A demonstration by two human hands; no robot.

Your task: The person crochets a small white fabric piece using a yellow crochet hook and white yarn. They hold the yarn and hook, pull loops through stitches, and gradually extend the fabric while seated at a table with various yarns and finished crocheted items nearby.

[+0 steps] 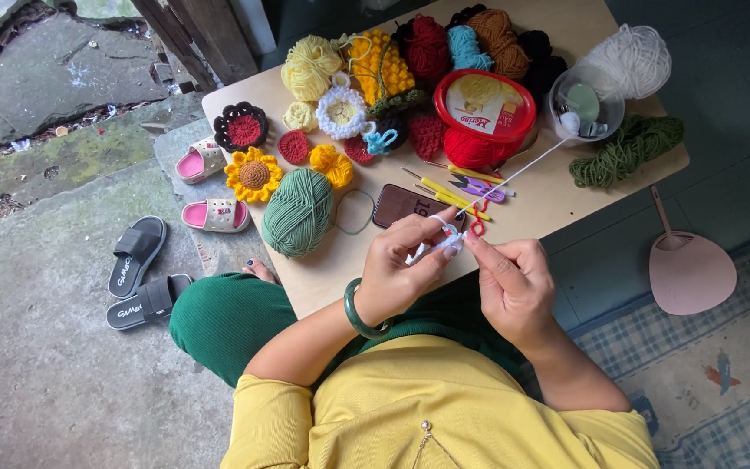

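From the head camera, looking down: the left hand [401, 265], with a green bangle [359, 314] on its wrist, has its fingers curled and pinches a small white crochet piece [438, 243] between thumb and fingertips. The right hand [514, 282] meets it from the other side, thumb and forefinger pressed together on the same piece; whether a hook sits in that grip I cannot tell. The piece hangs just above the near edge of the worktop [557, 195], between the two hands.

A white strand [514, 174] runs taut from the piece up and away to a clear plastic bowl [585, 106], beside which lies a white yarn ball [628, 59]. Directly beyond the hands lies a dark phone [405, 204], with yellow-handled crochet hooks [436, 187] and small purple scissors [477, 186] next to it. Left of the phone sits a green yarn ball [299, 211]. Further from the hands stands a red-lidded tub [484, 108] with red yarn in front of it, and a loose skein of dark green yarn [627, 149] lies right of the bowl. Crocheted flowers, among them a sunflower [253, 175], are spread beyond the green yarn ball.

Off the worktop, a pink hand fan [690, 269] lies on the floor to the right, and pink sandals [217, 214] and black slippers [138, 252] to the left.
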